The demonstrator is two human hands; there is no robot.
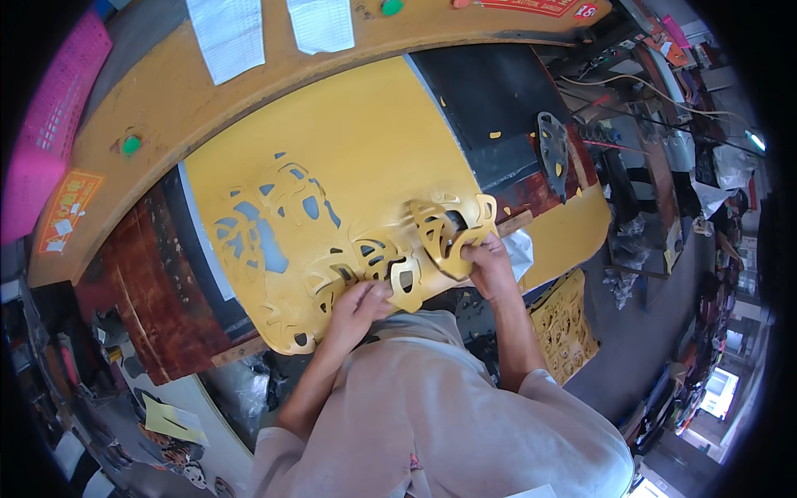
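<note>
A large yellow sheet point(349, 133) lies over the worktable in front of me, with cut-out shapes and holes in its left and near parts. My right hand point(491, 264) pinches the edge of a yellow cut piece with several openings point(432, 236), lifted and tilted over the sheet's near right corner. Low at the near edge, my left hand point(359, 311) has thumb and fingers closed on another yellow cut piece with an opening point(404, 290). Part of its outline merges with the cut sheet behind it. Right of the sheet, a dark openwork cutting die point(552, 153) rests on the table.
An orange machine beam point(141, 108) with green buttons arches across the far side, papers hanging on it. A pink basket point(62, 124) stands at far left. Another yellow sheet point(569, 232) and a perforated yellow offcut point(564, 324) are at right. Dark board point(490, 91) shows beside the sheet.
</note>
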